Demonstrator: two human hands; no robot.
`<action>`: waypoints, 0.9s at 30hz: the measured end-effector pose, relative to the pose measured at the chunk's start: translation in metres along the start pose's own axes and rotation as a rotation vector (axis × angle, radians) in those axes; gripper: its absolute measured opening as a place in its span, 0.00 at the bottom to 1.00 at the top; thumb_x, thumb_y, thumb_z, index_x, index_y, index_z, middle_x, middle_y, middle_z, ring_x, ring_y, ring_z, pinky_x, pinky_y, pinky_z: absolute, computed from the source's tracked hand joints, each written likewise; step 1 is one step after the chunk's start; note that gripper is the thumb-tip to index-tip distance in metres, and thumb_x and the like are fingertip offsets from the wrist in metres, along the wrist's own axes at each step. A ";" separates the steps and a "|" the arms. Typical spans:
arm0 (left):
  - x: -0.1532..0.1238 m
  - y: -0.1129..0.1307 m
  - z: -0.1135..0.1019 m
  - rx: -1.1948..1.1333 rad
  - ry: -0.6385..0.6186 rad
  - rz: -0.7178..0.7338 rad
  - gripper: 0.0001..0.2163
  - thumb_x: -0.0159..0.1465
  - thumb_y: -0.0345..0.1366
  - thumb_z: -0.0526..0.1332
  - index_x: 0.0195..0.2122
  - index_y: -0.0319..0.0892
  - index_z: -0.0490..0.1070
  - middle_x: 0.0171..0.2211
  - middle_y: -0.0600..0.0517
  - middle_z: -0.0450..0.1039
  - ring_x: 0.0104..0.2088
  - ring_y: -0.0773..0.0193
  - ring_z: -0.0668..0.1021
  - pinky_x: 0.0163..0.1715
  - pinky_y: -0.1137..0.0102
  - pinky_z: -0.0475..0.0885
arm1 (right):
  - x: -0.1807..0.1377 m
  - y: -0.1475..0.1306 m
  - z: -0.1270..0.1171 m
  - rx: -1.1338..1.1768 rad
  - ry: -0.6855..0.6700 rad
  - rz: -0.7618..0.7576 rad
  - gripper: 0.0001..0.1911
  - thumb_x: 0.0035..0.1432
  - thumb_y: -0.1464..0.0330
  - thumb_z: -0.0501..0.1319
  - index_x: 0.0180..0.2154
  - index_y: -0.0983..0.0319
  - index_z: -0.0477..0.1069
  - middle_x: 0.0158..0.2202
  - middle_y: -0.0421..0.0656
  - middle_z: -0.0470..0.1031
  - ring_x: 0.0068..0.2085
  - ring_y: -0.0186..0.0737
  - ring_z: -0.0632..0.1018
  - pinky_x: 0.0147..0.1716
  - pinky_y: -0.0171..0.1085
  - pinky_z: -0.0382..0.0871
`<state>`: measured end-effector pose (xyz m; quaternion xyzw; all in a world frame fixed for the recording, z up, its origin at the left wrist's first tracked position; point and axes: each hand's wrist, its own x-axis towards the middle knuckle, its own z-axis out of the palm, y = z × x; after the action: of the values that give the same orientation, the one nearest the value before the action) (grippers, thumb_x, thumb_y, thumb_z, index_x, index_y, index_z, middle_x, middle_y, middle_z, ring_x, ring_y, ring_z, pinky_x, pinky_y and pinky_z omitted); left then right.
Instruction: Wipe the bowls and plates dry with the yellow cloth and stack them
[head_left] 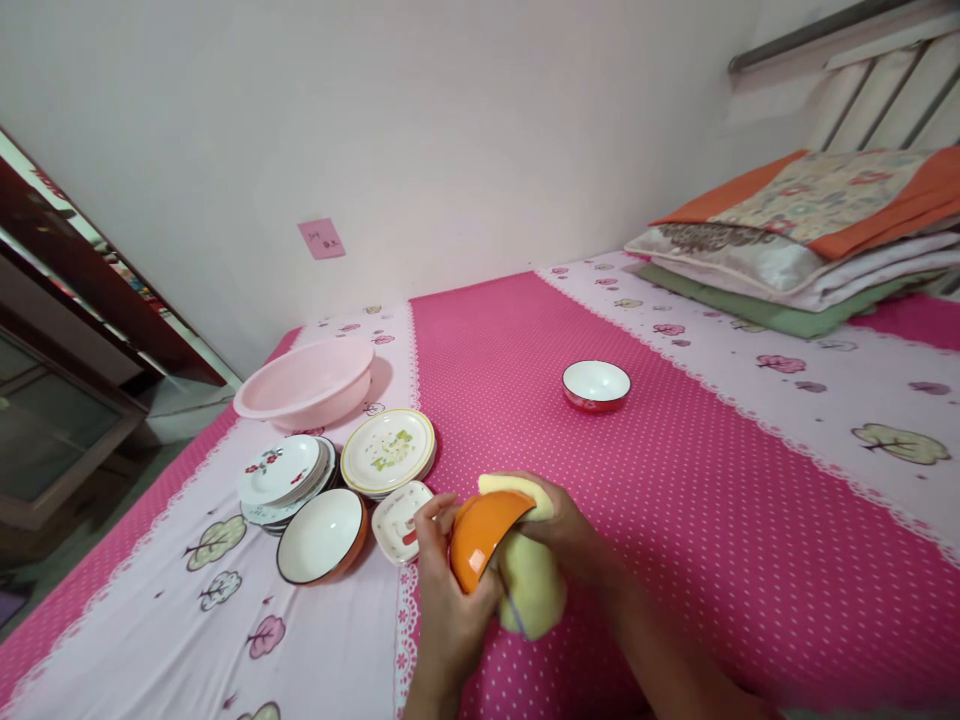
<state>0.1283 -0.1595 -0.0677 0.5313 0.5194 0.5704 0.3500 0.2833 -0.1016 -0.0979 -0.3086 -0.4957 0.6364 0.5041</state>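
Orange glossy bowl (480, 535) tipped on edge, gripped by left hand (442, 590), right hand (570, 530) clutching yellow cloth (532, 585) against it

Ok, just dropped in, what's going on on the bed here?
A person holds an orange bowl tilted in the left hand and presses a yellow cloth against it with the right hand, over a pink bedsheet. To the left lie stacks of plates, a square dish, a second bowl and a pink basin. A small red bowl sits apart, farther up.
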 end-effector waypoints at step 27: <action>0.001 0.007 -0.003 0.090 0.069 -0.021 0.32 0.52 0.28 0.67 0.61 0.50 0.70 0.52 0.48 0.76 0.50 0.50 0.79 0.51 0.59 0.73 | -0.008 -0.008 0.021 -0.163 0.140 -0.119 0.32 0.48 0.61 0.76 0.56 0.55 0.76 0.56 0.48 0.81 0.53 0.54 0.82 0.53 0.47 0.79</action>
<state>0.1266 -0.1611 -0.0601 0.5212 0.5619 0.5606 0.3137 0.2695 -0.1164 -0.0849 -0.3622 -0.5268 0.5399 0.5476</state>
